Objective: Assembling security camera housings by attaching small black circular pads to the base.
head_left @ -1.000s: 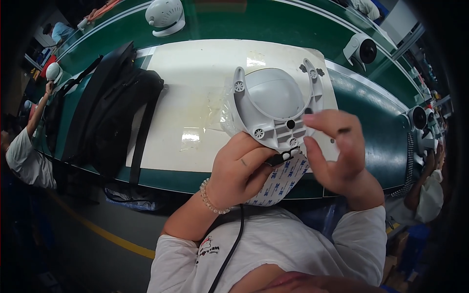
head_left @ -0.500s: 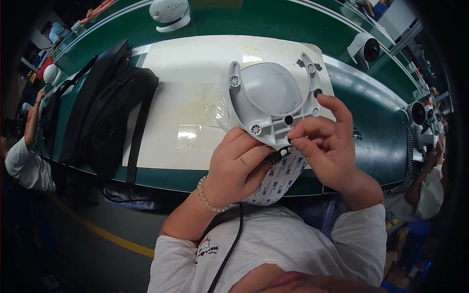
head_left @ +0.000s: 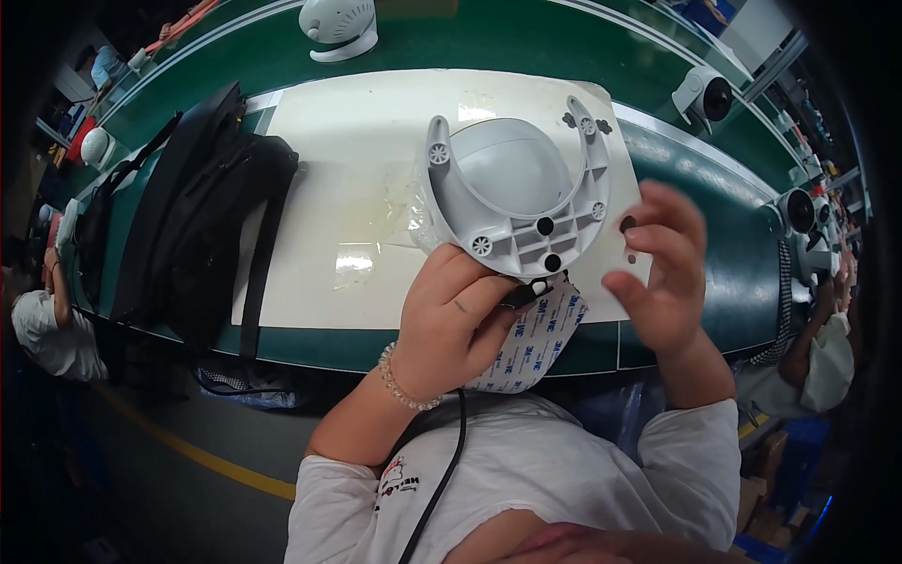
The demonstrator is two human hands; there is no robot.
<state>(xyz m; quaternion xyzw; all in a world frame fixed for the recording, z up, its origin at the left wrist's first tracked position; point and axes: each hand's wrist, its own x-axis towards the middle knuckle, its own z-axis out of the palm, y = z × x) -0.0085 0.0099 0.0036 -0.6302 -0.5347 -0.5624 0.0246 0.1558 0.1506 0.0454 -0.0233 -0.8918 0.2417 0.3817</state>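
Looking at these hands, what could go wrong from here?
The small black pad on the right hand might drop, since the thumb stands apart from it. The patterned sheet in the left hand could slip or crease, as it reaches past the near edge of the table.

Bag left of device (board beneath)

We see smooth, softly glossy plastic in the pale housing, matt black dots on its ribbed base, a paper-like backing sheet, dull cloth in the black bag, and a shiny green bench top.
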